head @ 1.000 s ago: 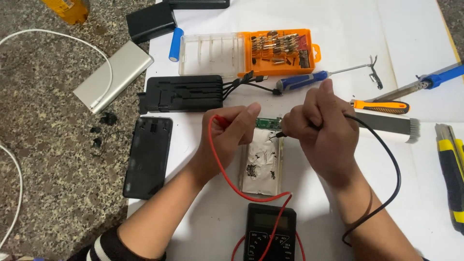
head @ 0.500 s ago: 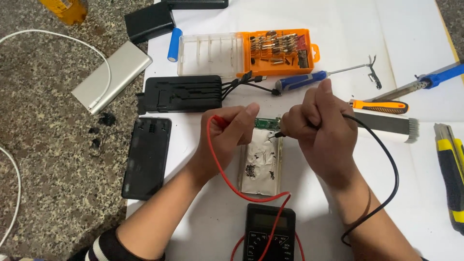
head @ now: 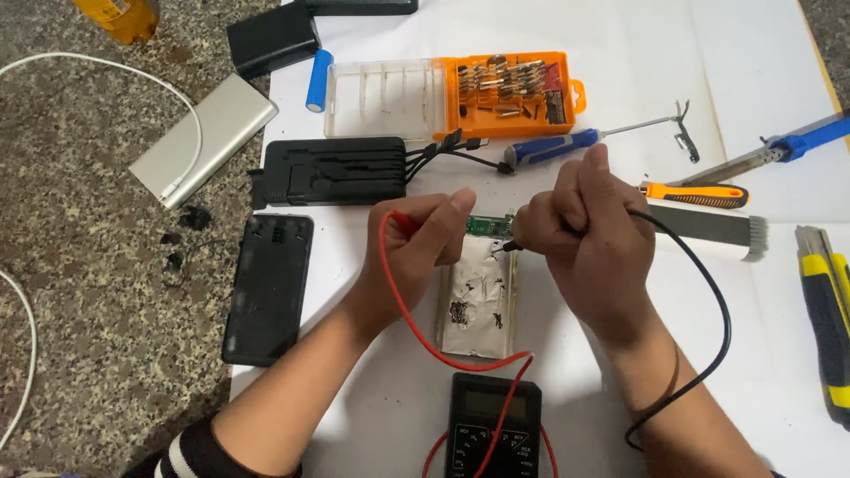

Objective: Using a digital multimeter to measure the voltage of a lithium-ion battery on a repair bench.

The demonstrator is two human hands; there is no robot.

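Probing looks underway: red probe [head: 409,223] pinched by left hand [head: 423,243], black probe [head: 506,249] gripped by right hand [head: 580,235], circuit board [head: 490,225] at 12 o'clock of the battery pouch [head: 476,299]; steady contact is needed next.

Speckled stone floor [head: 97,292], perhaps granite

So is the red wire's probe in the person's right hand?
No, the left hand holds the red probe; the right hand holds the black one.

The silver battery pouch [head: 476,296] lay flat just below the fingertips; its small green circuit board [head: 490,225] sat between both fingers' probe tips.
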